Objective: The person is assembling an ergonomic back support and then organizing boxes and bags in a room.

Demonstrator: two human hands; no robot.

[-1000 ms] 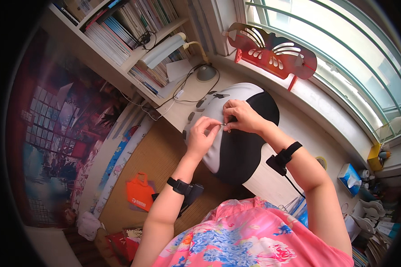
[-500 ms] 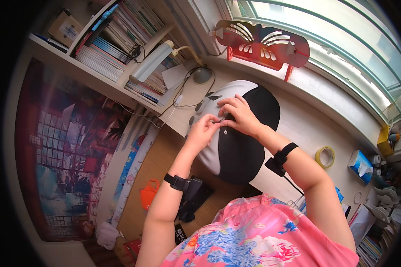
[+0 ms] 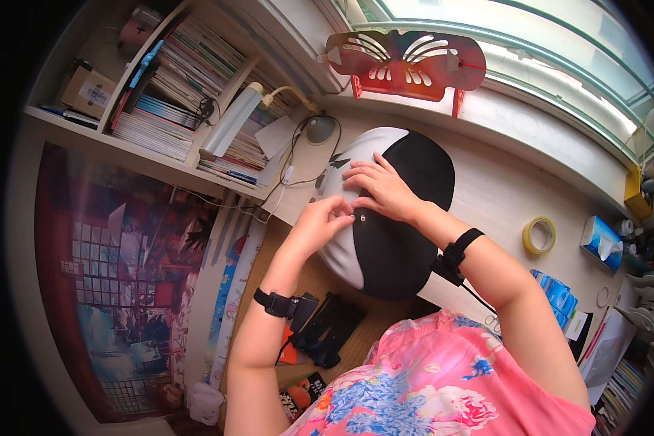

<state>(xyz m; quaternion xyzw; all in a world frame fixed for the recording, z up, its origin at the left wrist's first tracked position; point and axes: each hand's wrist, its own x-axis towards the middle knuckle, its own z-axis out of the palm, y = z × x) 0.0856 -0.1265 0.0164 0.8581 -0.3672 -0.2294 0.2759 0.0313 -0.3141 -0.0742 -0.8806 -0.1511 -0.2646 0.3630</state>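
**Metal stud [image 3: 362, 218] lies just right of the left hand [image 3: 317, 225]**

The small, round metal stud sits on the black part of a black-and-white padded thing [image 3: 400, 251], which rests on the pale desk [image 3: 481, 190]. The stud is close to the seam where black meets white. In the view, this padded thing is longer from its far end to its near end than from side to side, and the seam runs roughly along the same direction, with the white on the left.

From the left hand, the stud lies just to the right of the thumb tip. From the right hand [image 3: 384, 190], it lies on the side toward the person's body, just below the thumb. Both hands are near it, but the left thumb seems the nearer.

The left thumb and index finger are almost together; I cannot tell if something thin is between them. The right hand is half open, its fingers spread over the white part; whether its thumb pinches any cloth, I cannot tell. A yellow tape roll [image 3: 528, 245] lies well apart, to the right.
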